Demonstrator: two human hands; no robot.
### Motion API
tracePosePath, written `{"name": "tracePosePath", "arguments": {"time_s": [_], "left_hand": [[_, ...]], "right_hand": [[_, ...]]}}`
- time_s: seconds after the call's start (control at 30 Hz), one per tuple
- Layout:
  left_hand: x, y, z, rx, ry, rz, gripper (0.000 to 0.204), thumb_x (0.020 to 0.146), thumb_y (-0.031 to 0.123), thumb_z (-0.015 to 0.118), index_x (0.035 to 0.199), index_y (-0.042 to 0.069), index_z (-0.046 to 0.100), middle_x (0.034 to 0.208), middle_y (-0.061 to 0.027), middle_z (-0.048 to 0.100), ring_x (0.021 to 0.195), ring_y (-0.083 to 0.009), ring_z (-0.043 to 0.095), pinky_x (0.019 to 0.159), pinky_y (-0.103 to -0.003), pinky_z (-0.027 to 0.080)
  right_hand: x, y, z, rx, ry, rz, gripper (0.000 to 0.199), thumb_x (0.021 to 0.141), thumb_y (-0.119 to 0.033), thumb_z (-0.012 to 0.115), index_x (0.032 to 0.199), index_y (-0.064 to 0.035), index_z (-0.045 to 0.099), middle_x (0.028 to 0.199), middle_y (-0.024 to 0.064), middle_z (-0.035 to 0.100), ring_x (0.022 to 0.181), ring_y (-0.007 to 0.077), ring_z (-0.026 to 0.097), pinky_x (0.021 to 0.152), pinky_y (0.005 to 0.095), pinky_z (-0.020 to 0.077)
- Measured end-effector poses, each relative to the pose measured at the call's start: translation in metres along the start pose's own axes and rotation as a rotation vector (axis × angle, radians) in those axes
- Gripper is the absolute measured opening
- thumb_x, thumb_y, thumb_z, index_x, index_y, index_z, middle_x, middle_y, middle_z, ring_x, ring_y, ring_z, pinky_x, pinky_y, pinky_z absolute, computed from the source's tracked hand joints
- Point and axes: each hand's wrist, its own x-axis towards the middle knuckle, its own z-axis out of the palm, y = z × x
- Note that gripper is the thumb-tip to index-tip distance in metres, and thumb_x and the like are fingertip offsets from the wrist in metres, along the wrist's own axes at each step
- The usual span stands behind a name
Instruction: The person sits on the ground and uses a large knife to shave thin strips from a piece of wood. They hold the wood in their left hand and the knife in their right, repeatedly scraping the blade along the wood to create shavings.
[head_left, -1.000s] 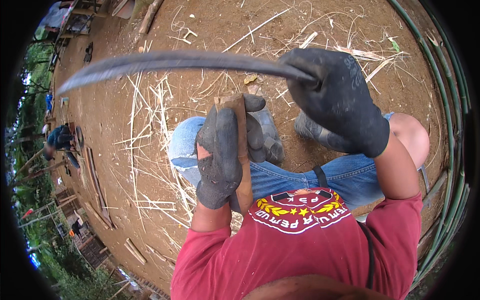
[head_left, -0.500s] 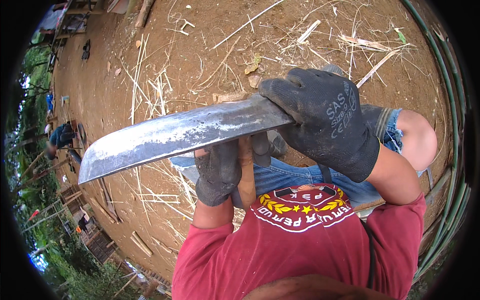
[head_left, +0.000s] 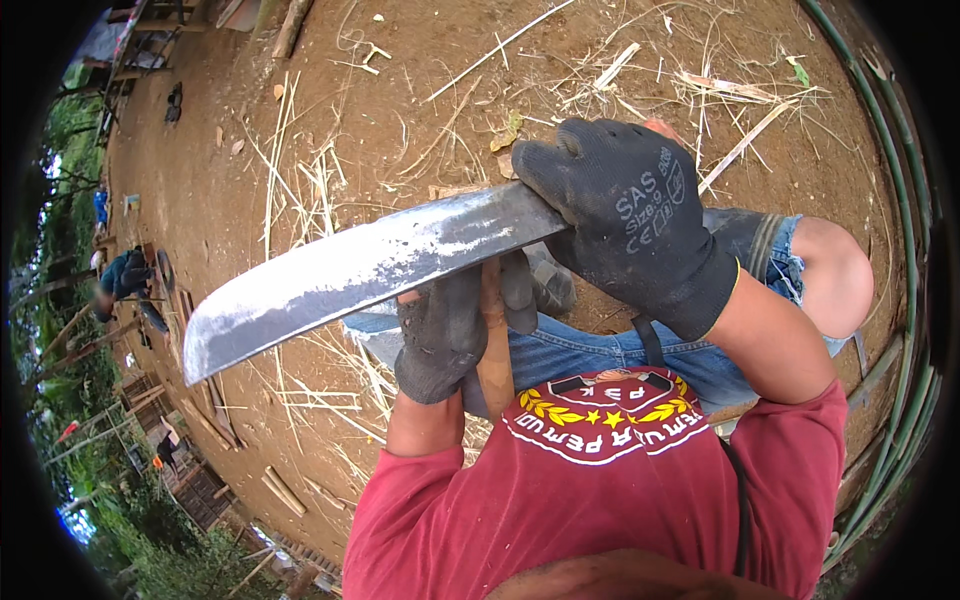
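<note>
My right hand point(head_left: 625, 225), in a black work glove, is closed at the butt end of a machete point(head_left: 375, 275); the handle is hidden in the fist. The broad blade, dark grey with a bright worn band, reaches leftward with its tip lower. Below and partly behind the blade is my gloved left hand point(head_left: 440, 335), its fingers curled around a flat brown strip of wood or bamboo point(head_left: 494, 355). That strip stretches toward my shirt. The blade covers its upper part, so whether the two touch cannot be seen.
Pale bamboo shavings point(head_left: 315, 190) litter the brown dirt ground around me. Long green poles point(head_left: 905, 440) lie along the right side. My bent knee point(head_left: 835, 265) is close to my right forearm. Far left, another person point(head_left: 125, 275) bends beside some wood.
My right hand has shifted slightly left and up with the machete. The blade's tip has moved right and down, steepening its slant. My left hand has barely moved with the strip.
</note>
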Motion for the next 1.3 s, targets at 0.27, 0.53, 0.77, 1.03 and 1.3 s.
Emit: {"name": "tracePosePath", "arguments": {"time_s": [0.27,0.53,0.77,1.03,1.3], "left_hand": [[-0.024,0.015,-0.001,0.018,0.025,-0.053,0.054,0.107,0.051,0.04,0.098,0.0,0.057,0.056,-0.0068,0.054,0.037,-0.0171,0.049,0.034,-0.027,0.041],[0.006,0.011,0.007,-0.143,0.037,-0.06,0.035,0.107,0.029,0.051,0.104,-0.004,0.062,0.062,-0.0102,0.063,0.045,-0.016,0.058,0.045,-0.028,0.051],[-0.006,-0.015,-0.02,-0.093,0.06,0.05,0.052,0.098,0.046,0.062,0.116,-0.003,0.06,0.074,-0.0137,0.065,0.051,-0.0205,0.059,0.045,-0.031,0.048],[-0.002,-0.005,-0.012,-0.048,-0.019,0.029,0.046,0.099,0.041,0.061,0.109,-0.004,0.062,0.073,-0.0135,0.065,0.055,-0.0202,0.061,0.048,-0.03,0.047],[-0.003,-0.002,-0.003,-0.101,0.011,0.01,0.024,0.103,0.019,0.056,0.098,-0.003,0.065,0.065,-0.0098,0.063,0.055,-0.0179,0.06,0.052,-0.03,0.047]], "right_hand": [[-0.03,0.231,0.027,-0.629,-0.325,0.099,0.018,0.095,-0.016,0.056,0.084,-0.0062,0.066,0.073,0.0188,0.065,0.07,0.0341,0.068,0.06,0.047,0.0547],[-0.002,0.032,0.004,0.129,-0.032,0.202,0.01,0.087,-0.019,0.065,0.095,-0.0134,0.064,0.073,0.011,0.06,0.065,0.0336,0.065,0.057,0.0455,0.0528],[0.0,-0.017,-0.022,0.18,-0.122,0.002,0.044,0.068,-0.023,0.083,0.108,-0.0094,0.069,0.082,0.0108,0.065,0.069,0.0323,0.066,0.059,0.0429,0.0513],[-0.003,-0.018,-0.015,0.16,-0.089,0.012,0.047,0.067,-0.021,0.081,0.111,-0.0102,0.068,0.081,0.0096,0.062,0.069,0.0308,0.065,0.059,0.0427,0.0503],[-0.003,-0.017,-0.01,0.062,-0.164,0.077,0.049,0.065,-0.023,0.082,0.111,-0.0134,0.068,0.084,0.0086,0.063,0.074,0.0301,0.067,0.065,0.044,0.0503]]}}
